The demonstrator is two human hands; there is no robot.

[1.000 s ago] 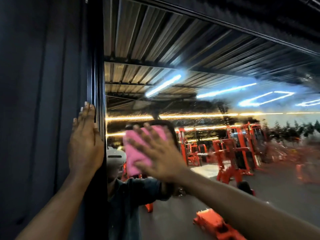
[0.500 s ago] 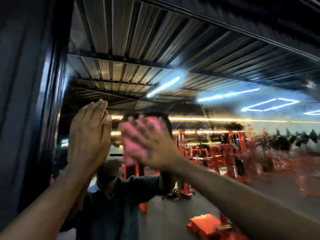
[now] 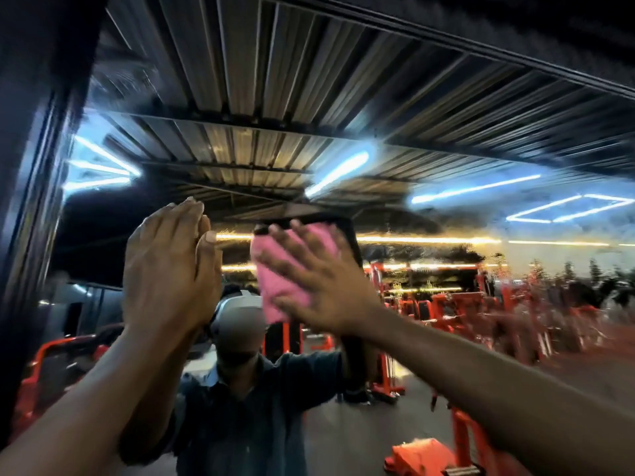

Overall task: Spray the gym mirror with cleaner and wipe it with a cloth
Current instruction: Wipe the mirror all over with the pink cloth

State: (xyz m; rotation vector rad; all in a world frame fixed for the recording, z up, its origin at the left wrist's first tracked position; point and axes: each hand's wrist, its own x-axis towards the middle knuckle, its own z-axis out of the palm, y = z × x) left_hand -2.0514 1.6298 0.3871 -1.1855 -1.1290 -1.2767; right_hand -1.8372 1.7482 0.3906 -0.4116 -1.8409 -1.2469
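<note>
The gym mirror (image 3: 395, 108) fills most of the view and reflects a ribbed metal ceiling, strip lights and orange machines. My right hand (image 3: 319, 286) presses a pink cloth (image 3: 275, 286) flat against the glass at head height, fingers spread over it. My left hand (image 3: 165, 266) lies flat on the mirror just left of the cloth, fingers together, holding nothing. No spray bottle is in view. My own reflection stands below the hands.
The mirror's dark frame (image 3: 31, 187) and a dark wall run down the left edge. Streaks and droplets mark the glass to the right of the cloth. Reflected orange gym machines (image 3: 457, 314) fill the lower right.
My left hand has left the mirror's frame and moved right onto the glass. The right hand with the cloth has shifted up and right while the view swung left.
</note>
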